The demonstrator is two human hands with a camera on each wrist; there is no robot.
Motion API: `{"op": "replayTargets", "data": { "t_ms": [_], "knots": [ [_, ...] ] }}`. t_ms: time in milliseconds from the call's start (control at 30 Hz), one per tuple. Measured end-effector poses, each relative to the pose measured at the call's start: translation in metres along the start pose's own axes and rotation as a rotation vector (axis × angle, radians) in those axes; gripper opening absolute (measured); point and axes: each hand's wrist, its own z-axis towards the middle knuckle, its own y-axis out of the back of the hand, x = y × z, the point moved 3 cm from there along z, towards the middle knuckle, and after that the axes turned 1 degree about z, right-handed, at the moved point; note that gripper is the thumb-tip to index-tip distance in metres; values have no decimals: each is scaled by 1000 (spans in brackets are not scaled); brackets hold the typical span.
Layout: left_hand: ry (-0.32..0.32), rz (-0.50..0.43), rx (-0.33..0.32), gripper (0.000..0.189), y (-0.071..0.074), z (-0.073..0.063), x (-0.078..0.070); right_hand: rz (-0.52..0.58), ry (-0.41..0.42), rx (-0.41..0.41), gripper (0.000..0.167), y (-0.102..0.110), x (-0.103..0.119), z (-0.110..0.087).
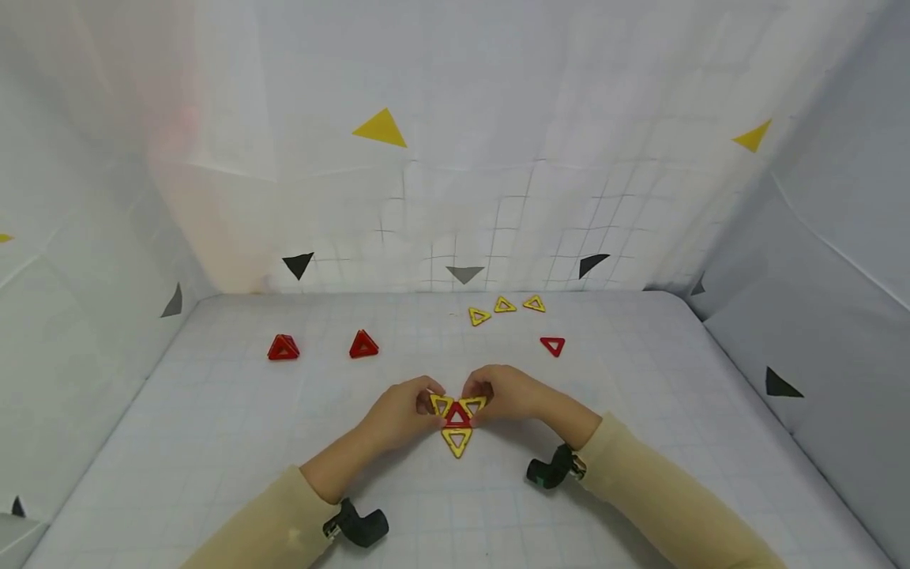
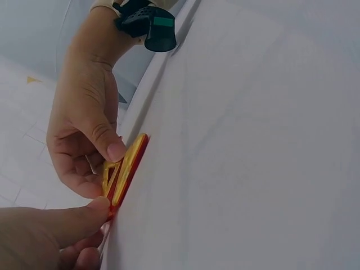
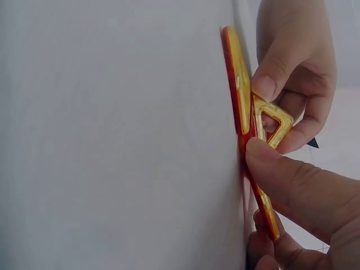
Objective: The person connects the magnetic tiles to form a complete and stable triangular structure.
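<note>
Four-sided no; a red triangle magnetic tile (image 1: 458,416) sits in the middle of a joined group, with a yellow triangle tile on each of its sides. My left hand (image 1: 404,412) pinches the left yellow tile (image 1: 440,405) between thumb and fingers. Opposite it, my right hand (image 1: 508,393) pinches the right yellow tile (image 1: 474,405). The near yellow tile (image 1: 457,442) points toward me, touched by neither hand. In the right wrist view one yellow tile (image 3: 284,119) tilts up from the others; the left hand's (image 3: 298,62) thumb is beside it.
Two red triangle stacks, a left one (image 1: 283,348) and a right one (image 1: 364,344), lie left of the hands. Three loose yellow tiles (image 1: 505,305) lie near the back edge. A single red tile (image 1: 553,345) lies at right. White sheets (image 1: 455,197) wall the table.
</note>
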Motion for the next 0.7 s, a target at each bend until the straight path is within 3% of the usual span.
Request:
{"op": "replayTargets", "data": {
  "t_ms": [200, 700],
  "knots": [
    [-13, -12, -13, 34, -3, -1, -2, 25, -22, -21, 28, -3, -3, -1],
    [-9, -54, 7, 36, -4, -3, 0, 132, 39, -47, 33, -9, 2, -3]
  ]
}}
